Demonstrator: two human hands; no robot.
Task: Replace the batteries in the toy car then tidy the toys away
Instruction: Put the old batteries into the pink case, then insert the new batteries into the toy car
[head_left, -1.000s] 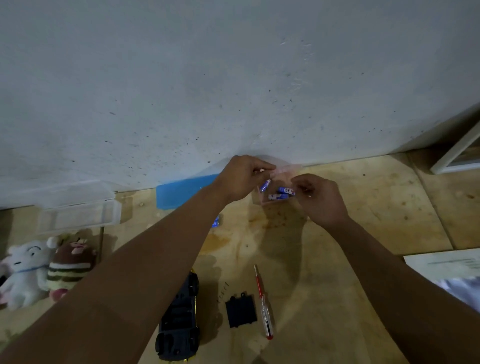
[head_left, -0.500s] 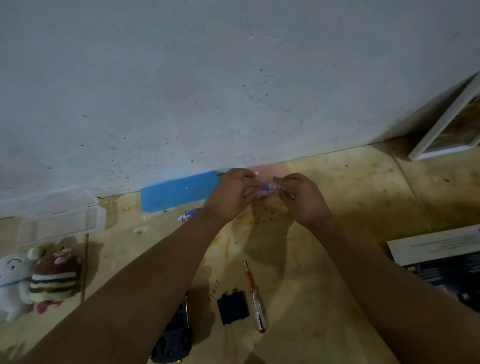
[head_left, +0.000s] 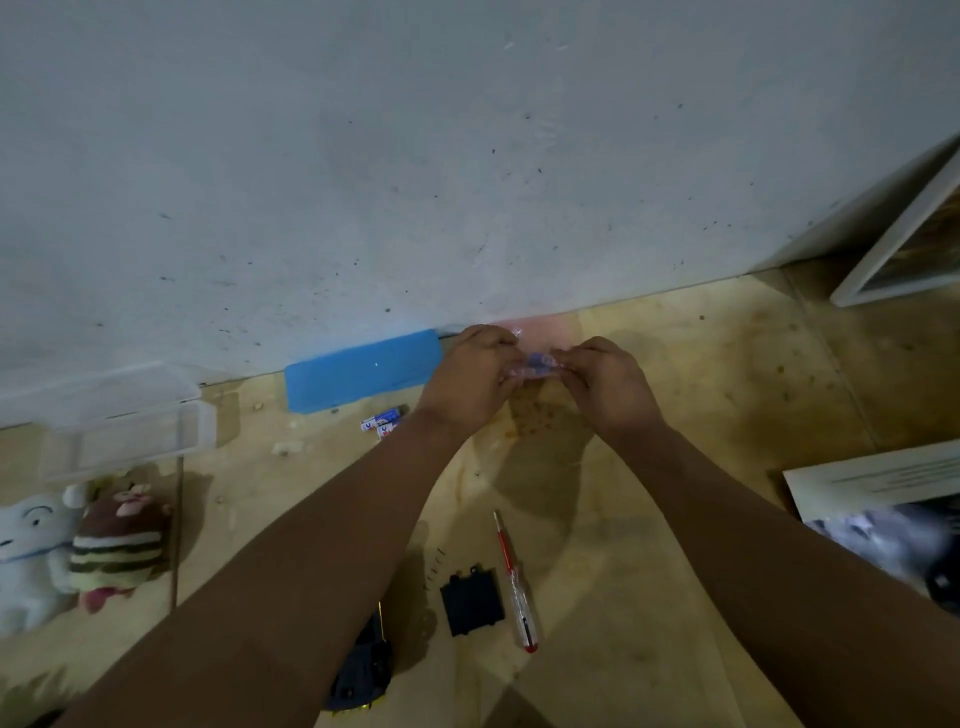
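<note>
My left hand (head_left: 470, 374) and my right hand (head_left: 605, 382) meet near the wall and both pinch a small clear packet of blue batteries (head_left: 535, 364) between them. Two loose batteries (head_left: 383, 418) lie on the wooden floor just left of my left wrist. The dark toy car (head_left: 361, 670) lies at the bottom, half hidden under my left forearm. Its black battery cover (head_left: 471, 603) rests beside it, with tiny screws (head_left: 434, 566) close by. A red-handled screwdriver (head_left: 514, 587) lies right of the cover.
A clear plastic box (head_left: 124, 434) with its lid open stands at the left by the wall. Two plush toys (head_left: 78, 551) lie below it. A blue pad (head_left: 358, 371) leans at the wall's base. A printed box (head_left: 883, 499) is at the right, a white frame (head_left: 904, 249) beyond.
My hands have come closer together around the battery packet, which was more spread open a second ago. The view has shifted, and the two loose batteries now show by my left wrist.
</note>
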